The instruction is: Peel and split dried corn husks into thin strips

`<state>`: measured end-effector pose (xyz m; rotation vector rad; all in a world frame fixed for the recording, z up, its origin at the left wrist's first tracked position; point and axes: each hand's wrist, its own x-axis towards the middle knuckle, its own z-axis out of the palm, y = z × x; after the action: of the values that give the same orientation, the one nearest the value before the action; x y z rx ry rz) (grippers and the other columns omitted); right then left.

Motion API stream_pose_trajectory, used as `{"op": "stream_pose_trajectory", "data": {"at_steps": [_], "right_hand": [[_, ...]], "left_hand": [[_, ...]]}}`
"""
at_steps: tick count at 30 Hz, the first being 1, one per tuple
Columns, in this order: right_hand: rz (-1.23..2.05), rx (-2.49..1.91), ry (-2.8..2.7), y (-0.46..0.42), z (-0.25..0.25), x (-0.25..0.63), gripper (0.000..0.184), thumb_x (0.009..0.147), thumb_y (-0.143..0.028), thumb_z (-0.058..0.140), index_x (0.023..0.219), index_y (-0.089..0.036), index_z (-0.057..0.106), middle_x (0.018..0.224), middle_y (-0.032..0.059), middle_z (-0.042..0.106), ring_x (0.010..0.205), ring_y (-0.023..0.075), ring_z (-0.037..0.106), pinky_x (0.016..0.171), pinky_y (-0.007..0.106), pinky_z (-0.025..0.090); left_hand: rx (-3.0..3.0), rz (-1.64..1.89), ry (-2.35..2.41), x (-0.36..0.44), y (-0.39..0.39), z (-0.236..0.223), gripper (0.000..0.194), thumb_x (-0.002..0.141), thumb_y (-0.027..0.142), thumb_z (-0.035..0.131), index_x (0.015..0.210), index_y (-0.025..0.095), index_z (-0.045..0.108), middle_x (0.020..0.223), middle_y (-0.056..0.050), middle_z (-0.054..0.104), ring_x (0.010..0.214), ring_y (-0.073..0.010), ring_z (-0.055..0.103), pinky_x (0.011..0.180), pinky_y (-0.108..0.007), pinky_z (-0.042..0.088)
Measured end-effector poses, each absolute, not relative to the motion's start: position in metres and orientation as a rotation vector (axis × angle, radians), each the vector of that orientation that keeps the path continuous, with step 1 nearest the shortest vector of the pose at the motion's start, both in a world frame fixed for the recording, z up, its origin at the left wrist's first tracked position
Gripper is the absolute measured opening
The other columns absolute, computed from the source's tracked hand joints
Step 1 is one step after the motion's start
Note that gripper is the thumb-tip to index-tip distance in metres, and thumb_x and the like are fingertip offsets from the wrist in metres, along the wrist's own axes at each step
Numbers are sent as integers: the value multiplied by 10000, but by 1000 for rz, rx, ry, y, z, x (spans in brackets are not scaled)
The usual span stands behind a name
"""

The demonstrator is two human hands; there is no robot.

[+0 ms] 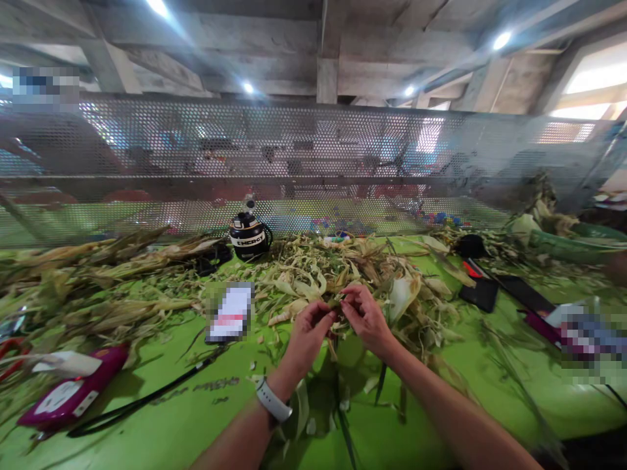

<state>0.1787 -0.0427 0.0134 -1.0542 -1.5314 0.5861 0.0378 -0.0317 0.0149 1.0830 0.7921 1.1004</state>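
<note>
My left hand (311,323), with a white-strapped band (273,399) on its wrist, pinches a small green strip of corn husk (334,304). Close beside it, my right hand (363,317) has its thumb and fingertips closed on the same strip. Part of the strip is hidden by the fingers. Just beyond both hands lies a heap of dry and green corn husks (343,261), with a broad pale husk (404,295) to the right. Husk shreds hang and lie below the hands.
On the green table (161,365) are a phone (230,312) with a black strap, a magenta device (78,385), a black "ENERGY" jar (249,236) and a black phone-like slab (479,294). A green basin (573,245) stands right. A perforated metal screen (294,143) runs behind.
</note>
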Motion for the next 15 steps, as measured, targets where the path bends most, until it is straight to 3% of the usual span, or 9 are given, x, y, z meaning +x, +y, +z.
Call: {"op": "stream_pose_trajectory", "data": {"at_steps": [7,15], "right_hand": [[603,-1093,-1481,-41,9,178,127,841,-244,474,960,-201,481,666,-18,496,561,120,495,511,233,405],[610,-1050,-1569,-44,14,183,119,843,-298,522,909,-199,528,683,-6,515,561,113,476,510,238,393]], "left_hand": [[1407,1181,838,38,-31,3,206,693,338,690,789,158,661,755,-34,632,653,-138,576,577,-231,476],[1062,1163,802,38,-31,18,312,601,414,747,693,146,616,636,5,602,593,-111,528,527,-215,453]]}}
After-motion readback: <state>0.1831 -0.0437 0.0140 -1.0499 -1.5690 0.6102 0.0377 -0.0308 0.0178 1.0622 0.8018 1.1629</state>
